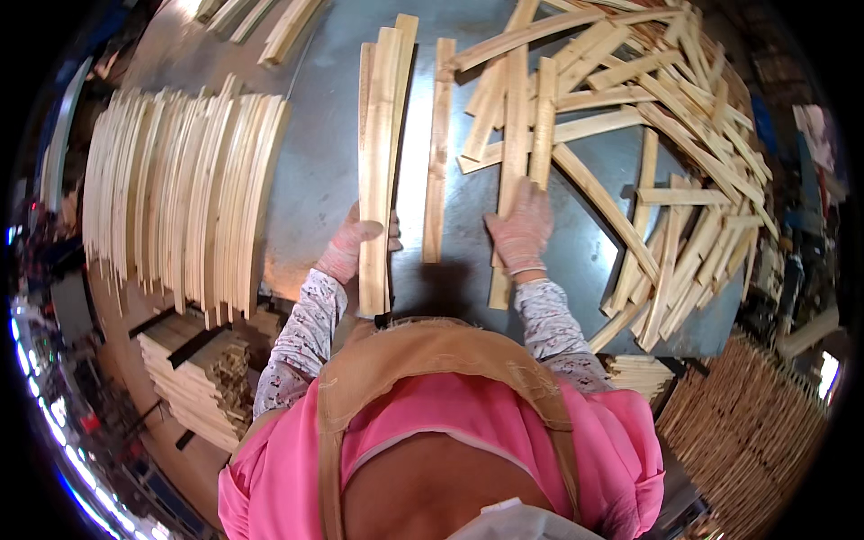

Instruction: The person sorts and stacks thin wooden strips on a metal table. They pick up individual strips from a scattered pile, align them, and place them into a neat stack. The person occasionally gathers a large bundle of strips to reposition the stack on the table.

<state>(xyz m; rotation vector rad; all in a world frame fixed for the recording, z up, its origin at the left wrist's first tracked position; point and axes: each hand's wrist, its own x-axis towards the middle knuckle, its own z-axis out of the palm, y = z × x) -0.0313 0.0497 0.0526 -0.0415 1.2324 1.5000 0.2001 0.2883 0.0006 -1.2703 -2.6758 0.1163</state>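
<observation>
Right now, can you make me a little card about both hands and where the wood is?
Left hand: gloved, gripping a bunch of slats
Right hand: gloved, touching a long slat
Between hands: one loose slat
Left side: neat row of slats
Right side: jumbled heap of slats
Surface: grey table

smooth wood slats (pixel 382 153), glossy metal tabletop (pixel 328 117), matt cloth apron (pixel 432 346), cloth sleeves (pixel 544 324)

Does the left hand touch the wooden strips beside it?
Touching. The head view shows the left hand gripping the wooden strips, thumb over their left edge, fingers showing at the right.
</observation>
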